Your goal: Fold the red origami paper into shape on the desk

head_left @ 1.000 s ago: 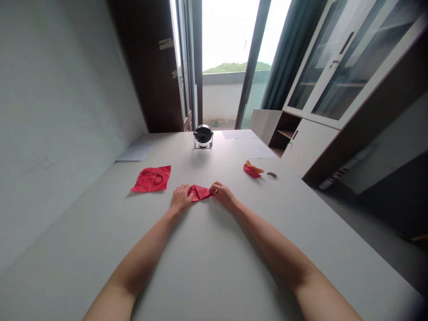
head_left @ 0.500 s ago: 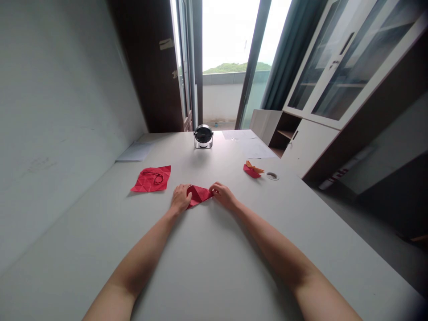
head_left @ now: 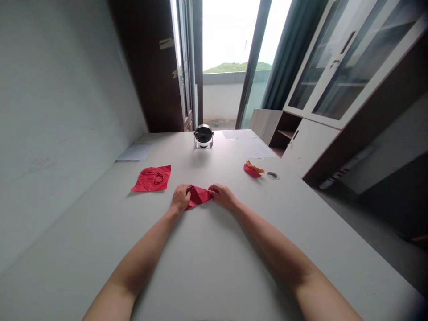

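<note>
Mid-desk: my left hand (head_left: 181,199) and right hand (head_left: 223,195) pinch opposite ends of the folded red paper (head_left: 199,195), fingers curled closed on it. Bare desk (head_left: 207,258) toward me. Creased red sheet (head_left: 151,178) lies left, near; fan (head_left: 203,136) beyond; desk edge well right.

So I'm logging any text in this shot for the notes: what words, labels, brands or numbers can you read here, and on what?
None can be read.
White sheets at the table's far end: any print is too faint to read.
Small fan: no legible brand.
Tape patch on the dark door frame: no readable writing.
Red folded paper between the left hand and right hand: creases only.
Red sheet: creases only.
</note>
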